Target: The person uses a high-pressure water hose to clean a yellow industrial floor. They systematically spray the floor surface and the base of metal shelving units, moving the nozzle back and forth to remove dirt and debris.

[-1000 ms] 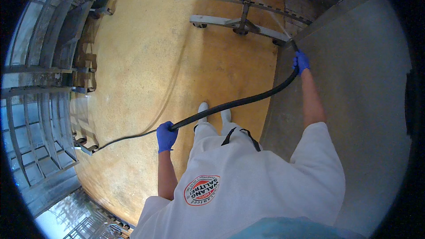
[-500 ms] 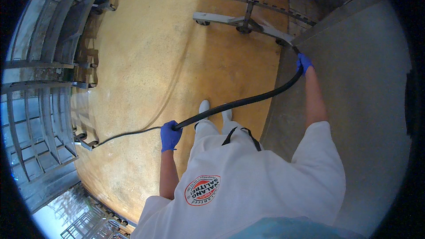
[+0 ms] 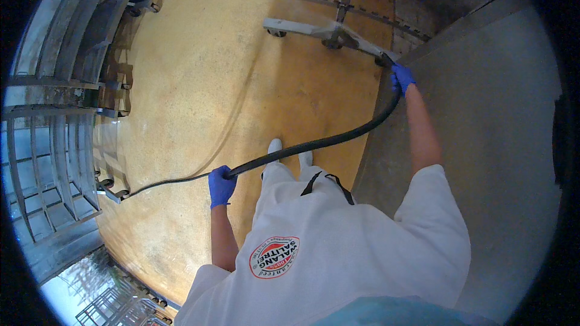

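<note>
A black hose (image 3: 320,143) runs in a bow across the front of my body. Low on the left, my left hand (image 3: 222,188) in a blue glove is closed around it. From there the hose trails left over the floor to the wheeled racks. My right hand (image 3: 403,77), also gloved in blue, grips the hose near its far end at the upper right. That end points at the grey wheeled base (image 3: 302,26) of a metal rack, where a faint whitish mist hangs. The fingertips of both hands are partly hidden.
Metal racks (image 3: 60,163) on casters line the left side, and the hose passes by a caster (image 3: 124,194). A grey wall (image 3: 471,127) rises close on my right. Underfoot is a yellow-orange floor (image 3: 181,84), where my white boots (image 3: 275,146) stand.
Both hands have shifted slightly left with the hose, the right one also a little farther up. The hose's end now angles more to the left, and mist shows over the rack base.
</note>
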{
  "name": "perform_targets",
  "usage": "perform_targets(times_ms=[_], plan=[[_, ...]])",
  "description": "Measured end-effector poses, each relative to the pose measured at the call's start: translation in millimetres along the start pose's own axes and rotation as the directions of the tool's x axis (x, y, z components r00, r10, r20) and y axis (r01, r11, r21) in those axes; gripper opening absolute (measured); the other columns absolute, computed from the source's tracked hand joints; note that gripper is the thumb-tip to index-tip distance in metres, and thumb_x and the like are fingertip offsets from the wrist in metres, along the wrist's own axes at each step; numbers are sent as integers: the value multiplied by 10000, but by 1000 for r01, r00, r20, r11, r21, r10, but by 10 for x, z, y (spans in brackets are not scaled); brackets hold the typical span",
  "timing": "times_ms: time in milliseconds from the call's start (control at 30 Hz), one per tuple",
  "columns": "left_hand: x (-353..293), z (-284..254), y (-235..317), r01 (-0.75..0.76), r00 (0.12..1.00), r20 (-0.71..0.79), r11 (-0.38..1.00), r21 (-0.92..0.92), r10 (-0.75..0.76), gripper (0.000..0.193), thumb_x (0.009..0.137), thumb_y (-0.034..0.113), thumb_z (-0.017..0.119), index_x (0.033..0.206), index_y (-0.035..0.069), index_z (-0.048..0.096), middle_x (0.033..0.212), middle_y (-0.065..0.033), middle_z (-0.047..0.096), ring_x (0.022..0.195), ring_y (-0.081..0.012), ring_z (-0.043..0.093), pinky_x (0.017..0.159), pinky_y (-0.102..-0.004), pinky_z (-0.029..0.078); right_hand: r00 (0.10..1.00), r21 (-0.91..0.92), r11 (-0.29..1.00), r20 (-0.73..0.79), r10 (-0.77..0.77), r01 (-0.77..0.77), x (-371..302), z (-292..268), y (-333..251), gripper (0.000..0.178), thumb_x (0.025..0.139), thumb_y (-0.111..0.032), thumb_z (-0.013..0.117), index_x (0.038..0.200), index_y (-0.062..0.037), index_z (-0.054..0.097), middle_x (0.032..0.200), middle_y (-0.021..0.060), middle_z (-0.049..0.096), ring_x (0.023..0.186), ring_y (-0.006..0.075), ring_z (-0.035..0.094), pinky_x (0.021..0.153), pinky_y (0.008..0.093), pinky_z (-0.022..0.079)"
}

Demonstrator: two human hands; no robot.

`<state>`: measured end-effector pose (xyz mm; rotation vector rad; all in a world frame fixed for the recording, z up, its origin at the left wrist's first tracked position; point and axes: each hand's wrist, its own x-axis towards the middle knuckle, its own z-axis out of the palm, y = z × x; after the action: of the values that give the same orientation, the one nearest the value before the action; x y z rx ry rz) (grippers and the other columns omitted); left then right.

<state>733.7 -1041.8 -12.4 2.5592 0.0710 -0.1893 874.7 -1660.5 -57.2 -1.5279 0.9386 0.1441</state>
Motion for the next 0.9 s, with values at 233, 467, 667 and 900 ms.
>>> perform_targets(times_ms=[233,467,667,900], plan=[[23,-196,-238,111,992,-63,993,-33,-113,175,662,124,692,616,4,573,541,-192,504,444,-229,458,471,-335,376,1000,56,998,7,29,-30,274,413,232,150,821,-271,511,865,-128,513,513,54,453,378,201,436,355,377,378],[-115,-223,-471,85,987,-130,990,-110,-99,165,662,115,689,617,6,573,554,-193,515,473,-237,510,489,-338,394,986,-90,995,158,53,-39,101,798,0,250,861,-282,502,1079,-164,529,548,-6,457,397,122,418,341,303,390],[-99,-343,-519,170,985,-29,985,15,-170,184,653,120,697,599,11,559,554,-182,530,468,-259,508,482,-334,397,951,-198,980,305,40,22,-45,1288,-408,215,861,-279,503,1001,-119,536,542,17,465,393,129,424,332,297,395],[202,-348,-725,153,976,-126,973,-173,-176,166,646,112,687,598,17,560,560,-174,542,463,-255,514,475,-331,395,972,-436,900,217,89,15,315,1314,-317,172,840,-264,525,860,-99,566,533,24,466,421,143,436,367,311,353]])
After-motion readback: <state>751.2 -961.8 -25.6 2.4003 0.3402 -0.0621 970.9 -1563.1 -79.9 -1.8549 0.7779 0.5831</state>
